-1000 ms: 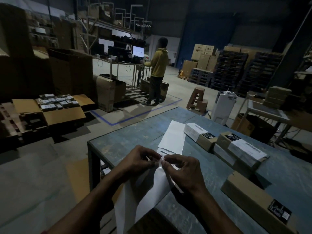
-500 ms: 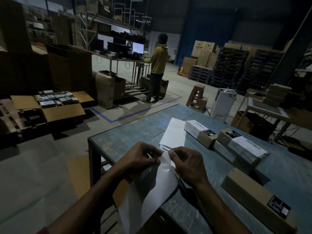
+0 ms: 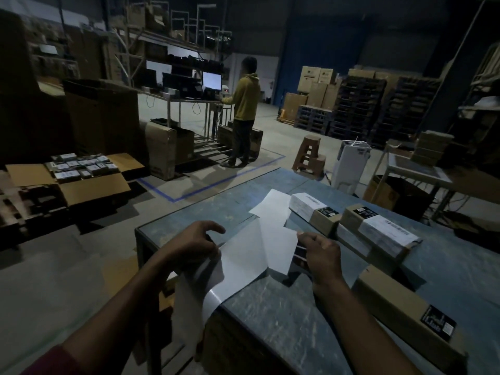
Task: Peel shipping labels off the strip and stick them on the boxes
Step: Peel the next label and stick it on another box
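My left hand (image 3: 193,246) pinches the glossy backing strip (image 3: 216,285), which hangs over the table's near-left edge. My right hand (image 3: 320,254) holds a corner of a white label (image 3: 276,247) that is partly lifted off the strip and spread between the two hands. Three long brown boxes lie on the table: a far one (image 3: 313,212) with a white label on it, a middle one (image 3: 378,231) also labelled, and a near one (image 3: 408,309) at the right with only a small black sticker. A loose white sheet (image 3: 270,204) lies beyond the hands.
The grey-blue table (image 3: 270,307) fills the lower right. A person in a yellow hoodie (image 3: 244,104) stands at a bench with monitors. An open carton of small packs (image 3: 81,171) sits on the floor at left. Pallets, a stool (image 3: 309,155) and stacked cartons stand behind.
My hands have moved apart: the right hand pulled the label to the right, away from the backing strip held in the left. The label now shows as a wide open sheet.
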A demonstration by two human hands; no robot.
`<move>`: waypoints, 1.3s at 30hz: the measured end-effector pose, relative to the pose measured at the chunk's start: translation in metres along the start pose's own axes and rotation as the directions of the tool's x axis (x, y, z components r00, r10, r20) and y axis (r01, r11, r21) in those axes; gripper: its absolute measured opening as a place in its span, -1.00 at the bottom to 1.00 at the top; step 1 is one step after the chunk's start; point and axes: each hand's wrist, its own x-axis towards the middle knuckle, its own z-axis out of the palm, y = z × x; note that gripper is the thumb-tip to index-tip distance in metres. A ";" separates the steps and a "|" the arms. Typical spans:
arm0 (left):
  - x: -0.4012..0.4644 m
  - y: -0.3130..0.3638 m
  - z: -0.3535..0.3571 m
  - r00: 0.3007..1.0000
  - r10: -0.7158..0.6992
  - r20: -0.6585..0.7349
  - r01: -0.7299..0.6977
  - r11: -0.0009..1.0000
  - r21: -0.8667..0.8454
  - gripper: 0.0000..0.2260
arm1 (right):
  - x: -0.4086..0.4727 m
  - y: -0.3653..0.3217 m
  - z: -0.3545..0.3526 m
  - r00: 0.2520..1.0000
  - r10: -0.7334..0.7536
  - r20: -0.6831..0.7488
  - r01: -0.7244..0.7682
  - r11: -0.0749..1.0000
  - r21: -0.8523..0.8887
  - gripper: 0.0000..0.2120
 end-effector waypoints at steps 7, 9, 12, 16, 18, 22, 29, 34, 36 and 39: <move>-0.014 0.050 0.041 0.802 0.455 -0.386 -0.343 0.881 0.326 -0.45 | 0.002 0.013 0.011 0.996 -0.071 0.050 0.075 0.994 -0.081 -0.87; -0.012 0.060 0.060 0.775 0.551 -0.308 -0.421 0.815 0.399 -0.48 | 0.002 0.016 0.014 0.995 -0.084 0.051 0.089 0.990 -0.111 -0.85; 0.001 0.048 0.084 0.929 0.369 -0.038 -0.292 0.791 0.538 -0.29 | 0.009 0.015 0.014 0.997 -0.073 0.036 0.077 0.991 -0.111 -0.85; 0.007 0.024 0.091 0.968 0.203 0.149 -0.251 0.777 0.578 0.05 | 0.033 -0.006 0.013 0.992 -0.095 0.083 0.120 0.910 -0.398 -0.85; 0.008 0.022 0.089 0.967 0.196 0.162 -0.254 0.781 0.571 0.13 | 0.047 -0.027 0.014 0.975 -0.187 0.120 0.222 0.787 -0.575 -0.83; 0.010 0.018 0.085 0.967 0.118 0.225 -0.234 0.758 0.609 0.15 | 0.066 -0.064 0.017 0.944 -0.311 0.113 0.298 0.651 -0.698 -0.81; 0.010 0.032 0.070 0.989 0.120 0.091 -0.149 0.718 0.680 -0.01 | 0.079 -0.087 0.005 0.923 -0.381 0.054 0.281 0.572 -0.770 -0.82; 0.011 0.053 0.064 0.987 0.145 -0.073 -0.058 0.735 0.675 0.11 | 0.078 -0.099 -0.003 0.915 -0.403 0.033 0.295 0.611 -0.735 -0.79; 0.019 0.053 0.065 0.959 0.231 -0.164 -0.088 0.794 0.602 0.16 | 0.073 -0.099 -0.003 0.909 -0.410 0.069 0.327 0.601 -0.729 -0.80; 0.037 0.052 0.065 0.941 0.308 -0.142 -0.207 0.854 0.477 0.29 | 0.062 -0.099 -0.003 0.881 -0.448 0.155 0.409 0.554 -0.725 -0.85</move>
